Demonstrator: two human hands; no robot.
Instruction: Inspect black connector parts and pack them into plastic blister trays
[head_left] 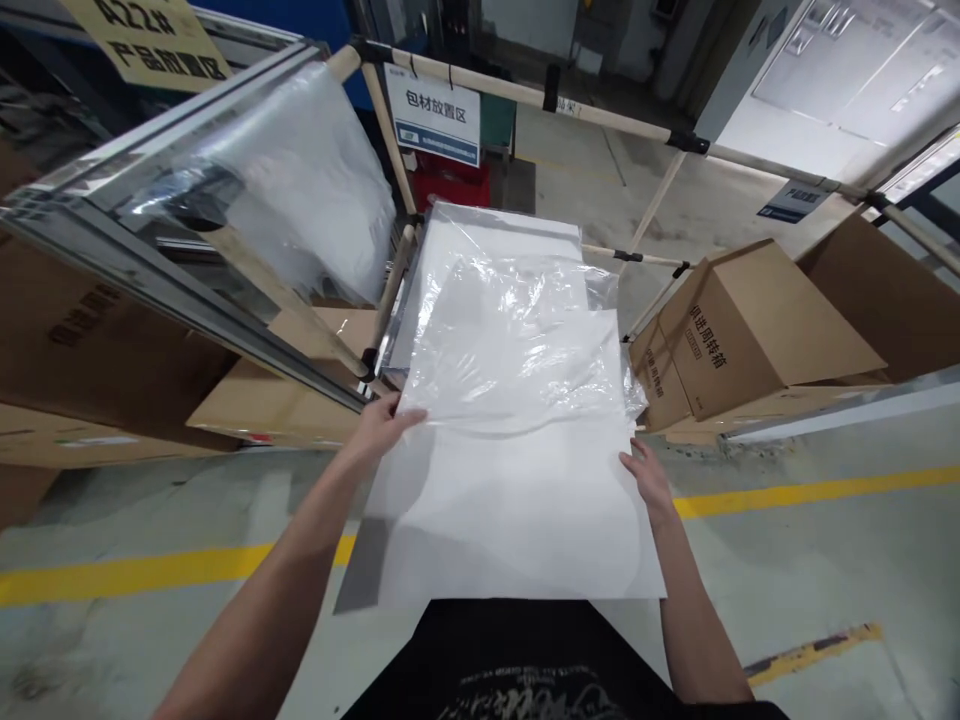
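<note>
Large white sheets (517,510) stretch from the rack toward my body, with clear plastic film (517,350) lying wrinkled over their far part. At the left edge, my left hand (386,428) grips the sheets, its thumb on top and its other fingers partly hidden. My right hand (646,478) pinches the right edge between thumb and fingers. A grey strip shows under the sheets at the lower left.
Pipe rails (615,122) frame the rack behind the sheets. Clear plastic bags (307,190) hang over the metal frame (150,270) at left. Cardboard boxes (742,330) stand at right, and more boxes (97,340) at left. Yellow lines mark the floor.
</note>
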